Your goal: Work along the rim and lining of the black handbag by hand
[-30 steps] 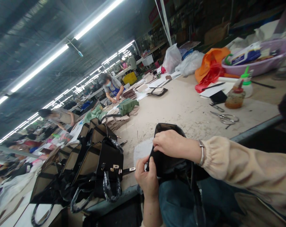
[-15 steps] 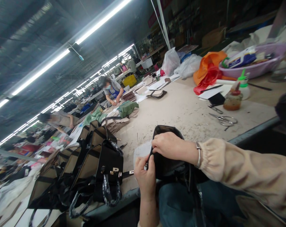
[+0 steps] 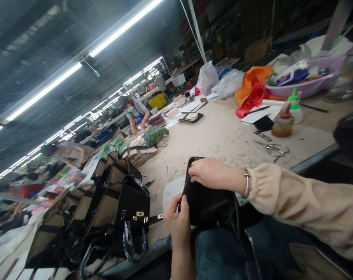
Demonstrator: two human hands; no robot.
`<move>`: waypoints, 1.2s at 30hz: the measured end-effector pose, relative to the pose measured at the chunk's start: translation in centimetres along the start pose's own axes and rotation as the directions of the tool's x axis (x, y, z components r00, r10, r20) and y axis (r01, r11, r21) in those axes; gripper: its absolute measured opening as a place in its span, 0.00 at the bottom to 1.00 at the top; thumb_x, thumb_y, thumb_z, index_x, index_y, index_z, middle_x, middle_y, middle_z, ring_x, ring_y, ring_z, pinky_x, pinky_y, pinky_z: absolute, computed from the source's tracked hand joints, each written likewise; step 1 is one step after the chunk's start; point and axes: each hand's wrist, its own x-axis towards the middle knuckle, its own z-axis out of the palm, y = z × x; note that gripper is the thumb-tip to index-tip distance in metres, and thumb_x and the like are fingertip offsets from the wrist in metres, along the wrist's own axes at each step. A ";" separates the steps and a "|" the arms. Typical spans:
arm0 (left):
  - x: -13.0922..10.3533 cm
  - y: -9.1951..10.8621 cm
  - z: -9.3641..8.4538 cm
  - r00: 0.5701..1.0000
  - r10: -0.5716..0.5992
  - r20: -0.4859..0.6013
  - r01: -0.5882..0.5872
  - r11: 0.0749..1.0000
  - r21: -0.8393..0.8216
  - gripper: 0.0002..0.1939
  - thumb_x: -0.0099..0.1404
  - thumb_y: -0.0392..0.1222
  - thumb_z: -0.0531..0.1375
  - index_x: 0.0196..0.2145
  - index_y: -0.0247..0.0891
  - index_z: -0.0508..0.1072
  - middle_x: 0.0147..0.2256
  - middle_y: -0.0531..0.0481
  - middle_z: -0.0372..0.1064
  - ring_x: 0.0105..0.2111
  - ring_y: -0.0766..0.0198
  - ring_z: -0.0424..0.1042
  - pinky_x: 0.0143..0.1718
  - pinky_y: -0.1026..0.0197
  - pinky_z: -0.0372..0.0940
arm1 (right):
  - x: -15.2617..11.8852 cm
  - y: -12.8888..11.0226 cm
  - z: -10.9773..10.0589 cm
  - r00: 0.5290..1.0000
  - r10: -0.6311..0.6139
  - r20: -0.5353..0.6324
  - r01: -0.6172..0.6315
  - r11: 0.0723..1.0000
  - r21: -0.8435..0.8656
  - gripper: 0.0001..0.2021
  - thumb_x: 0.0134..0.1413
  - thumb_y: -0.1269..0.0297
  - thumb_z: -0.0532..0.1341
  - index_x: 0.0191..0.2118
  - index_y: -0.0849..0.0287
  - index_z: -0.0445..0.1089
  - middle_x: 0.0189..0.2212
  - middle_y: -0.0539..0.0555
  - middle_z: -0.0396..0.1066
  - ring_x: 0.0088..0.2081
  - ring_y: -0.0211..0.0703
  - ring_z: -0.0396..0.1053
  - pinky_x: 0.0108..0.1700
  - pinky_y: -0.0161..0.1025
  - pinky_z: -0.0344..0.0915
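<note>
At 5 o'clock from the centre of the head view, a black bag [image 3: 207, 214] is tipped mouth-up over the teal cloth [image 3: 217, 252] on the lap, beside the bench edge [image 3: 313, 157]. L hand [image 3: 178, 221], at the bag's 9, is pinching the rim btwn thumb & fingers. R hand [image 3: 213, 175], at its 11, has fingertips curled over the same side, gripping or pressing; exact hold hidden. Just changed: v. little; both hands keep their places, but the shiny bit by the L thumb no longer shows. Suggests work is on the same stretch of rim, prob. w/ a slight shift of grip.

Edges/room: bench edge runs approx 8 to 2 o'clock past the bag. Scuffed benchtop [image 3: 211, 132] stretches to 12, w/ a pale sheet [image 3: 170, 190] just beside L hand. Tightest side is 9: row of black bags [image 3: 132, 206], one strap w/ metal tip [image 3: 157, 217] poking twd L wrist, could snag. R side looser: scissors [image 3: 268, 147] & amber bottle [image 3: 282, 126] at 2, apart from the sleeve [image 3: 281, 190]. Co-worker [image 3: 140, 111] at 11, well apart.
</note>
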 end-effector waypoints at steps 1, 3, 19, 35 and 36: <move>-0.1 0.0 0.0 1.000 -0.012 0.000 0.012 1.000 -0.002 0.11 0.61 0.48 0.59 0.34 0.39 0.76 0.32 0.50 0.73 0.33 0.61 0.71 0.37 0.64 0.64 | 0.1 0.0 0.1 1.000 -0.005 -0.008 0.005 1.000 -0.005 0.09 0.56 0.60 0.57 0.34 0.57 0.73 0.33 0.54 0.73 0.35 0.44 0.69 0.33 0.36 0.58; -0.1 -0.1 0.0 1.000 -0.031 0.000 0.031 1.000 -0.005 0.12 0.61 0.49 0.59 0.34 0.39 0.76 0.33 0.50 0.73 0.34 0.61 0.71 0.37 0.64 0.64 | 0.1 -0.1 0.2 1.000 -0.010 -0.024 0.009 1.000 -0.016 0.10 0.57 0.60 0.57 0.33 0.58 0.72 0.33 0.54 0.72 0.35 0.44 0.69 0.33 0.36 0.58; 0.0 0.4 0.1 0.998 -0.055 0.013 0.055 0.998 0.019 0.14 0.60 0.50 0.59 0.32 0.36 0.76 0.30 0.49 0.73 0.31 0.60 0.71 0.34 0.63 0.65 | 0.2 -0.3 0.1 0.999 0.016 -0.040 -0.018 0.999 -0.050 0.10 0.57 0.60 0.57 0.33 0.59 0.72 0.32 0.56 0.72 0.35 0.46 0.70 0.31 0.36 0.59; 0.1 0.2 -0.3 0.995 -0.045 0.086 0.045 0.999 0.004 0.15 0.62 0.51 0.58 0.33 0.36 0.76 0.29 0.49 0.71 0.31 0.59 0.70 0.34 0.62 0.64 | 0.2 0.1 -0.2 0.996 -0.082 -0.030 0.082 0.997 -0.015 0.08 0.57 0.63 0.58 0.41 0.55 0.70 0.34 0.55 0.72 0.38 0.44 0.69 0.34 0.36 0.58; 0.2 0.2 -0.4 0.995 -0.048 0.086 0.048 0.999 0.008 0.15 0.62 0.51 0.58 0.33 0.36 0.75 0.28 0.49 0.71 0.30 0.60 0.69 0.33 0.63 0.64 | 0.2 0.1 -0.3 0.996 -0.090 -0.021 0.090 0.996 -0.026 0.08 0.57 0.63 0.58 0.41 0.56 0.71 0.34 0.55 0.72 0.38 0.44 0.69 0.34 0.36 0.58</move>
